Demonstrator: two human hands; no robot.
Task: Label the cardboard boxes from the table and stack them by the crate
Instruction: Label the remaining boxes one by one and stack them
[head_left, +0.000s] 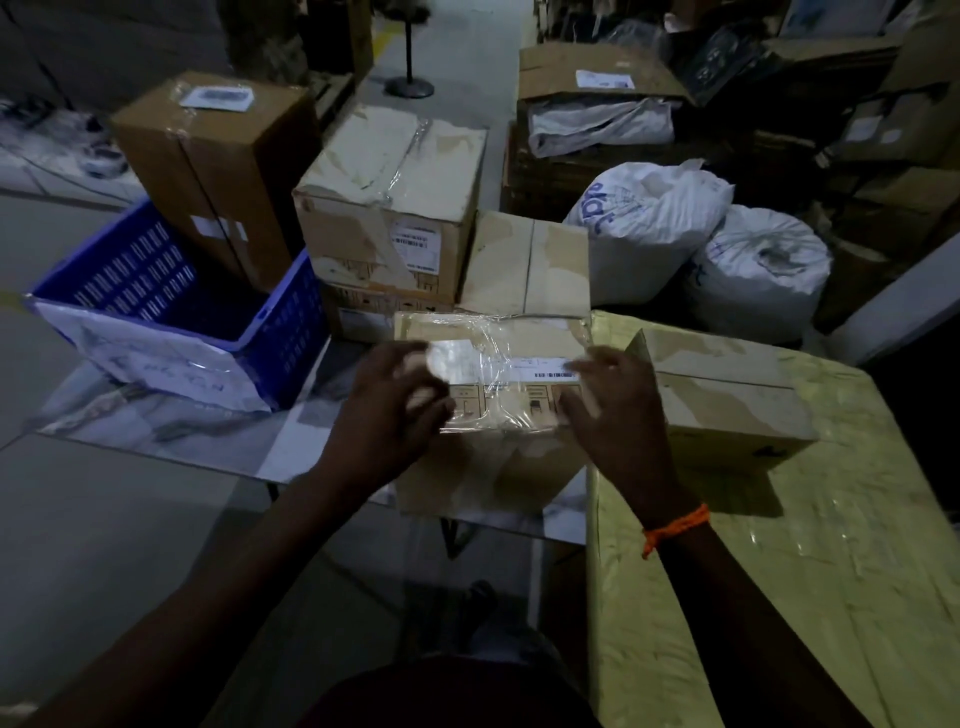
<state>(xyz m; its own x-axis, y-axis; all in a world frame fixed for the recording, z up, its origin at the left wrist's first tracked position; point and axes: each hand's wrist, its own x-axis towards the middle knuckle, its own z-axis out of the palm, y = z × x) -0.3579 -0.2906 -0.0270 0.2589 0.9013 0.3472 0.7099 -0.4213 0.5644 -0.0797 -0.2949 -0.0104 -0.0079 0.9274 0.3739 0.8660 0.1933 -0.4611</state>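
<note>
Labelling step, to judge by the pose. Left hand (395, 410) curled at the left end of the label (524, 364), too blurred to tell whether pinching it. Right hand (618, 410) spread, fingers pressed flat to the cardboard box (493, 467), holding nothing. Box sitting on the worktop (156, 426), near the blue crate (171, 291). Best smoothed from the middle outward, keeping the barcode flat and free of tape creases. Label print too small to read. Blue letters on 1 white sack (649, 218) only partly legible.
</note>
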